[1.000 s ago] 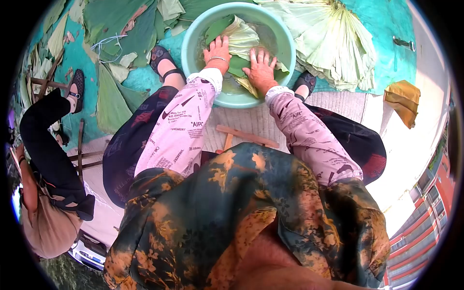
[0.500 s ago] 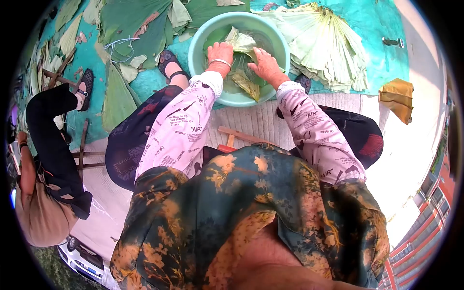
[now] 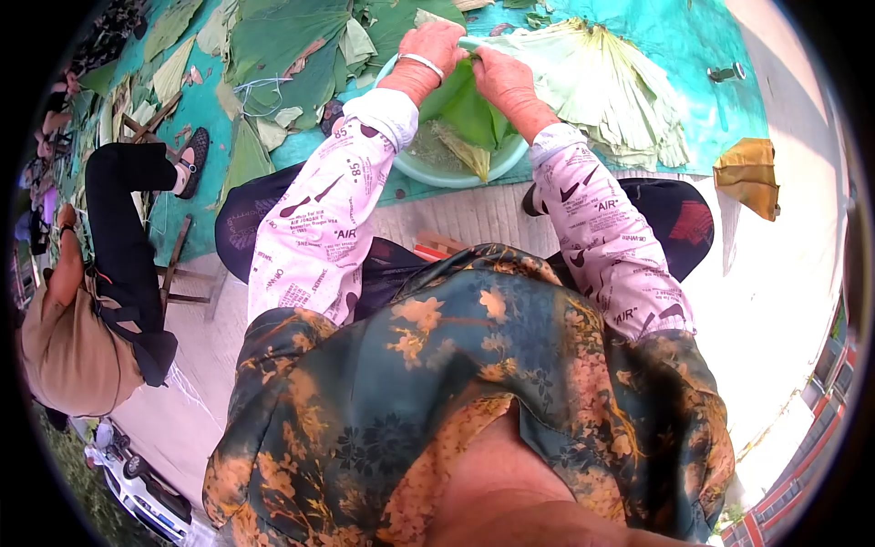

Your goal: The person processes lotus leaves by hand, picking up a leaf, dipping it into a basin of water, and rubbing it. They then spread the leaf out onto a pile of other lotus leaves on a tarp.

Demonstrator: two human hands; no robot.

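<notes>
A large green leaf (image 3: 463,102) hangs down into the round light-green basin (image 3: 456,177). At its upper end my left hand (image 3: 433,49) and my right hand (image 3: 506,80) are closed on it, close together above the basin's far rim. In the shallow water below, a pale yellowish folded leaf (image 3: 468,151) lies near the basin's near side. My fingertips are partly hidden behind the hands.
Pleated pale leaves (image 3: 606,91) lie right of the basin and dark green leaves (image 3: 283,55) left of it, on a teal sheet (image 3: 720,118). A brown folded piece (image 3: 747,178) is at the right. Another person (image 3: 82,346) sits at the left.
Both hands have moved up and away from the water, from flat and spread to closed on the green leaf, which is now raised. The pale leaf they were touching is no longer beneath them.
</notes>
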